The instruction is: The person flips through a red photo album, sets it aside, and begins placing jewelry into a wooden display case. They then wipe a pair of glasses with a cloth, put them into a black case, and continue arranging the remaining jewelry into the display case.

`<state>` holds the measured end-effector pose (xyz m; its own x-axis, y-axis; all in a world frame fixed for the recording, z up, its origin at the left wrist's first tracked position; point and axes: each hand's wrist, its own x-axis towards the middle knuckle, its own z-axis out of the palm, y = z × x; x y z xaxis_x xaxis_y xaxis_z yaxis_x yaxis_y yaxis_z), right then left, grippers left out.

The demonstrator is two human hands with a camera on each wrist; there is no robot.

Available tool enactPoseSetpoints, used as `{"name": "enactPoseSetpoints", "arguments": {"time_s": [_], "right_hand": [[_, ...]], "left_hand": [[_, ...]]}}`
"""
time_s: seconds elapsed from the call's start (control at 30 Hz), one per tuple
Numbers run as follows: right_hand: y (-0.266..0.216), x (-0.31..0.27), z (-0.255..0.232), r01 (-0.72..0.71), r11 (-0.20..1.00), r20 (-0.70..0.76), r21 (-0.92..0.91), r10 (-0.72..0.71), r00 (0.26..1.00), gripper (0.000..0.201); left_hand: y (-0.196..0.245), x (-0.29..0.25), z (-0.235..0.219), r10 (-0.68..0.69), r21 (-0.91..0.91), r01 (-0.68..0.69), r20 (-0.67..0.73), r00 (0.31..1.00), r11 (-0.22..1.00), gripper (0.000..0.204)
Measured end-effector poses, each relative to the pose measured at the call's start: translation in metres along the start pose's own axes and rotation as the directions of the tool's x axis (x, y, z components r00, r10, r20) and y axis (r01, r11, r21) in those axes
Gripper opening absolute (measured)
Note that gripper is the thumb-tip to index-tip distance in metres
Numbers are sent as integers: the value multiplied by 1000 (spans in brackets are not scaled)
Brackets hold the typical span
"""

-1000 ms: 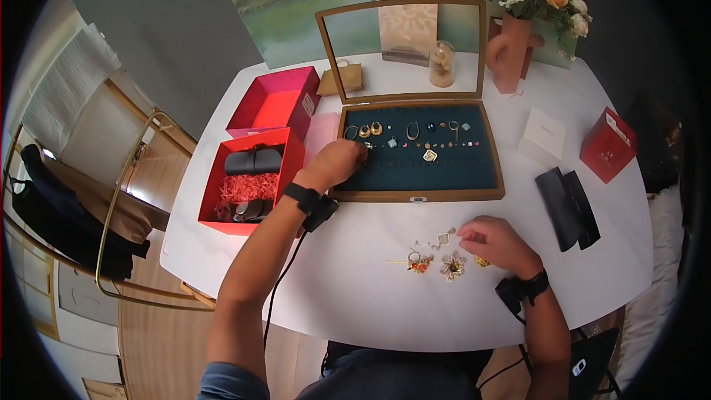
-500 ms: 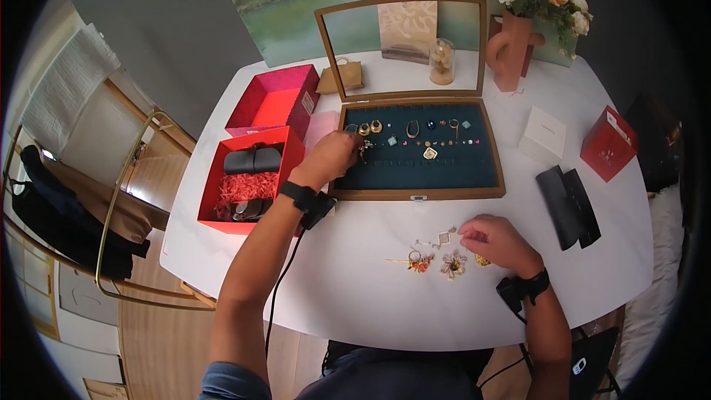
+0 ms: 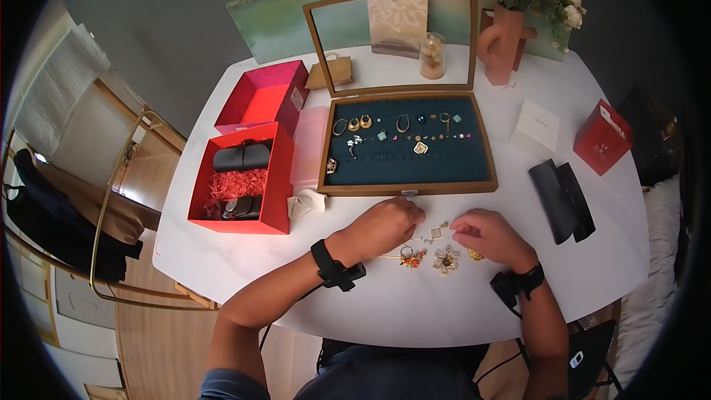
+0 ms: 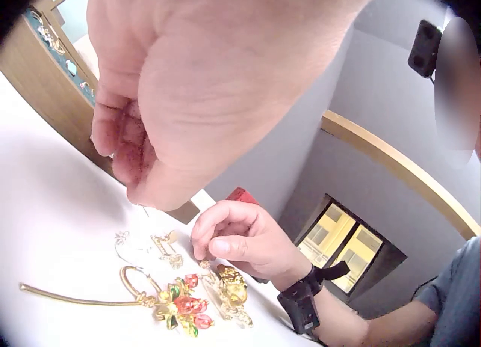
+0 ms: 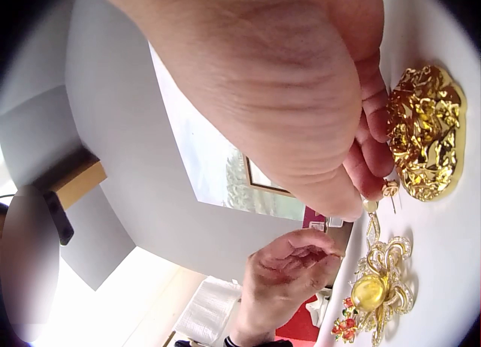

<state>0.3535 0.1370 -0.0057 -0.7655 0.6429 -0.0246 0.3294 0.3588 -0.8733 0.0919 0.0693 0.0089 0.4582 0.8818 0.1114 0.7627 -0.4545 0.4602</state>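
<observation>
My left hand (image 3: pixel 381 231) is over the white table with its fingers loosely bent, just left of the loose jewelry; nothing shows in its grasp. My right hand (image 3: pixel 492 238) rests at the right side of these pieces, fingers loosely curled. Between and below the hands lie a square-drop earring (image 3: pixel 436 232), a red-flowered gold piece (image 3: pixel 412 258) and a flower brooch (image 3: pixel 446 259). A textured gold piece (image 5: pixel 426 133) lies beside my right fingers, near a small rose-gold stud (image 5: pixel 390 188). Behind, the jewelry case (image 3: pixel 485 137) stands with its lid up, holding rows of earrings.
At the left are a red box (image 3: pixel 278 200) with dark cases and shredded paper, and a pink box (image 3: pixel 285 92). A white box (image 3: pixel 535 127), a red box (image 3: pixel 603 138) and a black case (image 3: pixel 561 204) lie right. A vase (image 3: pixel 503 48) stands behind.
My left hand has left the case's left side and come down and right to the loose jewelry. A dangling silver earring beside its fingers before now sits uncovered in the case. My right hand has barely moved.
</observation>
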Motion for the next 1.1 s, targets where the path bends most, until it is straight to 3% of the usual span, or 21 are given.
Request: {"name": "enactPoseSetpoints", "arguments": {"time_s": [0.13, 0.2, 0.27, 0.3, 0.33, 0.37, 0.43, 0.47, 0.63, 0.9, 1.1], "right_hand": [[0, -1, 0, 13, 1000, 0, -26, -13, 1000, 18], [1, 0, 0, 17, 1000, 1, -23, -16, 1000, 18], [1, 0, 0, 24, 999, 4, -21, -24, 1000, 18], [-1, 0, 0, 19, 999, 9, -38, -18, 1000, 19], [-3, 1, 0, 15, 998, 14, -55, -14, 1000, 19], [-4, 1, -1, 25, 998, 17, -56, -24, 1000, 19], [-5, 0, 0, -36, 999, 17, -29, 36, 999, 17], [-4, 0, 0, -32, 999, 18, -30, 32, 999, 17], [-3, 0, 0, -39, 999, 16, -4, 39, 999, 19], [-4, -1, 0, -21, 999, 12, -36, 21, 1000, 18], [-3, 0, 0, -8, 999, 13, -31, 8, 1000, 18]], "left_hand": [[-7, -1, -11, -39, 36, 37, 42, 998, 999, 12], [-19, -5, -24, 0, 56, 11, -185, 983, 998, 11], [-41, -2, -58, -77, 71, 91, -178, 981, 993, 16], [-52, 0, -69, -85, 135, 126, -272, 959, 983, 12], [-61, 0, -83, -200, 100, 231, -255, 946, 968, 11], [-69, 0, -92, -202, 106, 236, -261, 944, 966, 11], [-90, 1, -100, -344, 175, 380, -206, 916, 908, 14], [-101, 1, -97, -299, 250, 349, -216, 930, 903, 16], [-125, 8, -74, -275, 239, 303, -146, 950, 922, 19], [-122, 13, -71, -230, 287, 255, -118, 966, 923, 18], [-107, 14, -82, -221, 233, 278, -243, 944, 932, 15]]}}
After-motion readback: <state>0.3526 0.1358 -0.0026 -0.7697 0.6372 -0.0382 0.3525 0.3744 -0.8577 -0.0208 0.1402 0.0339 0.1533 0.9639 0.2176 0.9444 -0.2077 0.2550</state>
